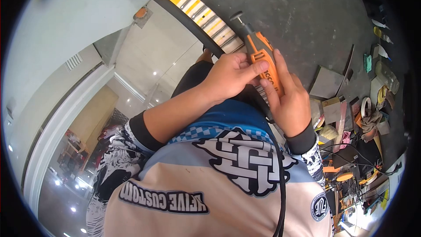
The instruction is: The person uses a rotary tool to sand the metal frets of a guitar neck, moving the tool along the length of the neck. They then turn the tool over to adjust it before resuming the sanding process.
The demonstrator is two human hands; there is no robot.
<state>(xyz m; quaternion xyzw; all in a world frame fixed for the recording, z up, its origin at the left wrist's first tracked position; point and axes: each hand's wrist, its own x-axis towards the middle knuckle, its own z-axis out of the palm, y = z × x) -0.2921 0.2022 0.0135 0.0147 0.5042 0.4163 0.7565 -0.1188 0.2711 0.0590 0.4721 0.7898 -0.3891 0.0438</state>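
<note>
An orange and grey rotary tool [268,75] is held in both hands over the dark workbench, its nose toward the top of the view. A small round disc bit [237,16] sits on its metal shank. My left hand [230,77] is closed on the tool's side, the thumb pressed on the body. My right hand [291,98] wraps the other side, fingers along the casing. Beneath and beyond them lies a guitar neck [204,15], with pale and yellow tape strips between its frets and an amber headstock with holes. My hands and the tool hide part of the neck.
The dark workbench [302,8] spreads out ahead. At the right are cluttered tools, boxes, a tape roll [365,107], a green item [367,62] and black cables [368,160]. A tiled floor [162,39] and a white surface [87,8] show at left.
</note>
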